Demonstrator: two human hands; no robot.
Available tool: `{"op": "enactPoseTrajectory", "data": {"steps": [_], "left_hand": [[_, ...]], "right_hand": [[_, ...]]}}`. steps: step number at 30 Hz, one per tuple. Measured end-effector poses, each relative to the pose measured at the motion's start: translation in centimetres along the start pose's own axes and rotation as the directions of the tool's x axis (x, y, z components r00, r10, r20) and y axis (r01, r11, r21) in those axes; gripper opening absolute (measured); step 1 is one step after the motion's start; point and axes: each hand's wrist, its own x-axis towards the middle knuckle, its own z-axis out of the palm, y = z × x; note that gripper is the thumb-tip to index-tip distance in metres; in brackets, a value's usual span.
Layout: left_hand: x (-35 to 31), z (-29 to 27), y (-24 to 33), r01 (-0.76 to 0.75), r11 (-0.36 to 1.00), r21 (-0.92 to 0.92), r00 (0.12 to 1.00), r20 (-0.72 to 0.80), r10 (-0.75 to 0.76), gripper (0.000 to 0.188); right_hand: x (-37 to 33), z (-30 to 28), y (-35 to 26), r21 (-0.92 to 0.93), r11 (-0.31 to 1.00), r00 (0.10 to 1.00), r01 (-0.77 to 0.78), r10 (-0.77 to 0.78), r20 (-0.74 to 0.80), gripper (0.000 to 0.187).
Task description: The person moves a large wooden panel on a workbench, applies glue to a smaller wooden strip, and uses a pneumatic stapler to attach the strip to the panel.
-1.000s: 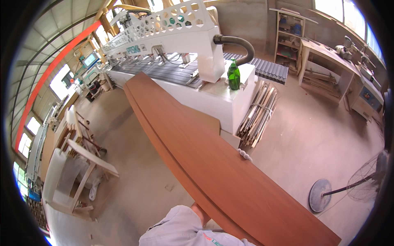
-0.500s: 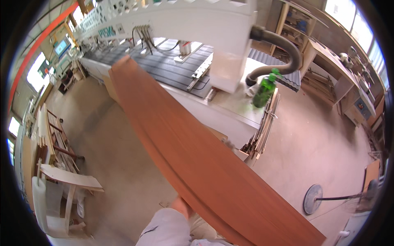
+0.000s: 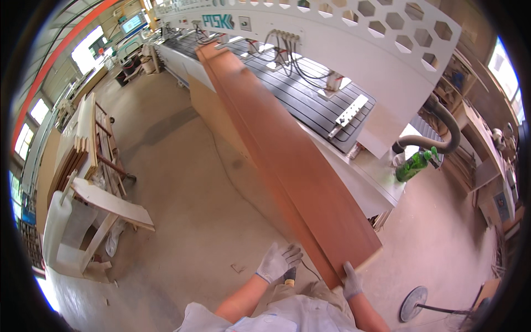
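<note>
A long reddish-brown wooden board (image 3: 287,166) stretches from close to my body toward the far side. Its far end rests over the edge of the slotted machine bed (image 3: 276,94). My right hand (image 3: 352,282), in a pale work glove, grips the near end at its lower corner, thumb on the top face and the other fingers hidden. My left hand (image 3: 277,262), gloved too, hangs beside the board's left edge, apart from it, with fingers spread and nothing held.
Above the bed spans a white machine gantry (image 3: 354,50) with hexagonal holes. A green spray bottle (image 3: 412,166) stands on the machine's corner by a grey hose (image 3: 451,124). Stacked panels on a cart (image 3: 88,144) stand left. A thin cable (image 3: 232,188) crosses the floor; a round base (image 3: 414,304) sits right.
The board has shifted away from me, and its near end is now in view. My left hand has come off the board. My right hand has come into view on its end.
</note>
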Motion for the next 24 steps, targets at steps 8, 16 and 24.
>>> {"op": "enactPoseTrajectory", "data": {"steps": [8, 16, 24], "left_hand": [[-14.7, -9.8, 0.2, -0.361, 0.931, -0.047, 0.874, -0.364, 0.32, 0.063], [-19.1, -9.2, -4.7, -0.575, 0.788, 0.222, 0.288, -0.846, 0.449, 0.057], [-13.5, -13.7, -17.1, -0.289, 0.919, 0.267, 0.358, -0.86, 0.363, 0.064]], "right_hand": [[8.8, 26.1, -8.5, -0.196, 0.98, 0.996, -0.025, 0.041, 0.076, 0.063], [20.5, 41.1, -15.2, -0.086, 0.995, 0.965, -0.044, 0.064, 0.254, 0.075], [34.3, 51.9, -25.3, 0.169, 0.984, 0.918, -0.052, -0.02, 0.396, 0.064]]}}
